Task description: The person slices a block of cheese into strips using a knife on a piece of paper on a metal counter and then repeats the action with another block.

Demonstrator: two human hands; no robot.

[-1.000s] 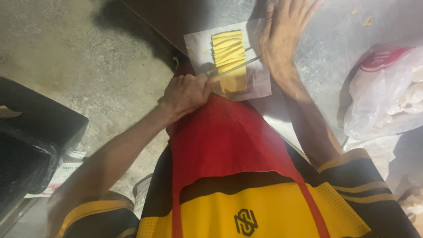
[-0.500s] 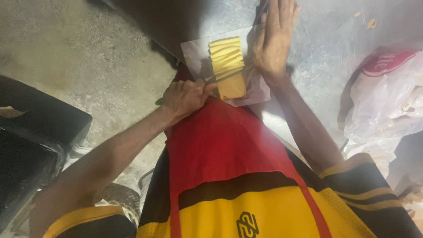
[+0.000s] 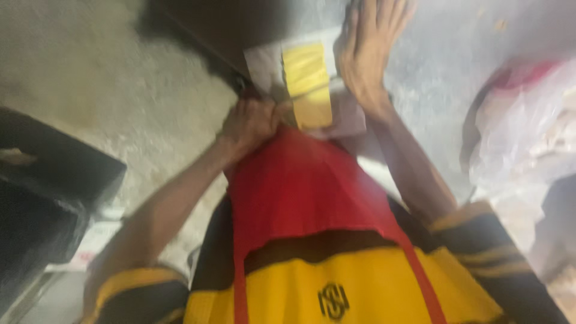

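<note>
We are looking down at a grey, speckled stone counter [image 3: 444, 102] whose dark edge is running diagonally across the top of the view, with a rough concrete floor [image 3: 108, 78] lying below it on the left. The whole picture is blurred, so fine detail is hard for us to read.

On the counter, just past the edge, a pale sheet of paper or plastic [image 3: 264, 60] is lying flat, and on it a yellow block [image 3: 309, 84] is resting. The block is looking long and rectangular, bright yellow at the far end and a duller, more orange yellow at the near end. Faint cross lines seem to be dividing its far part into slices, though the blur is keeping us from being sure.

Our right hand [image 3: 366, 54] is lying flat with the fingers stretched out and close together, palm down on the counter and the sheet, just beside the right side of the block. Our left hand [image 3: 252, 123] is curled into a closed fist at the near left corner of the block; we cannot tell what it is gripping.

A red apron [image 3: 300, 192] is hanging over a yellow and black shirt [image 3: 288, 288] at the bottom. A crumpled clear plastic bag [image 3: 528, 138] is sitting on the right, and a black box [image 3: 48, 198] is standing on the left.
</note>
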